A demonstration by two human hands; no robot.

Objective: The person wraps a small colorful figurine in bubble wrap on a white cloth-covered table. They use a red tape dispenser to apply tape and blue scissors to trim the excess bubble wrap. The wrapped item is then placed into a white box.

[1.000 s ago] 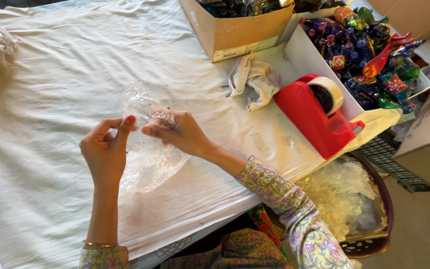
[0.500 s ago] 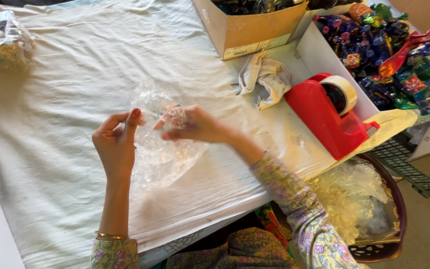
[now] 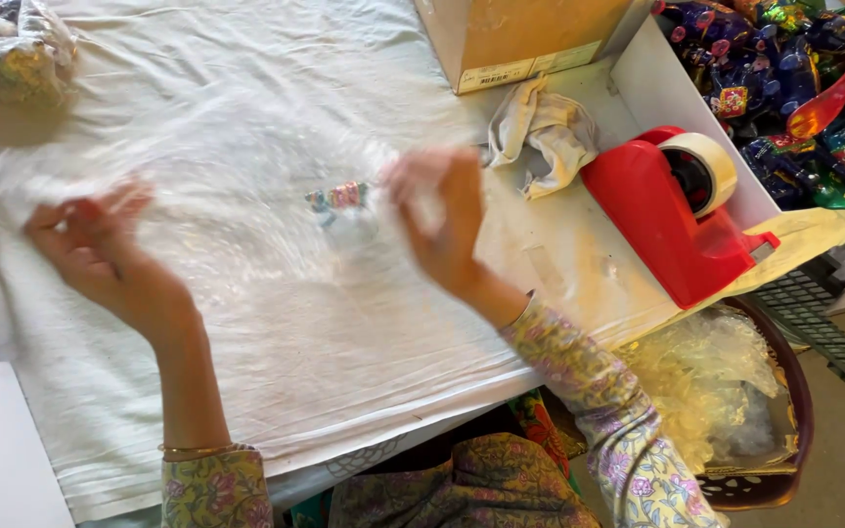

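- Both hands, left hand (image 3: 100, 256) and right hand (image 3: 442, 220), look pinched on a blurry clear plastic sheet (image 3: 237, 210) stretched over the cloth-covered desk (image 3: 246, 78).
- Small colourful candy (image 3: 339, 196) sits between them.
- Red tape dispenser (image 3: 672, 220) off to the right.

1. The left hand (image 3: 100, 249) is raised at the left of the view, palm turned away, with its fingers (image 3: 61, 210) spread and blurred.
2. Its forearm runs down to a thin gold bangle at the wrist and a floral sleeve.
3. The right hand (image 3: 442, 220) is held to the right of centre, fingers pointing up and curled slightly; the blur makes its grip hard to judge, possibly a pinch.
4. Its forearm slants down to the right into a floral sleeve.
5. The hands are well apart.
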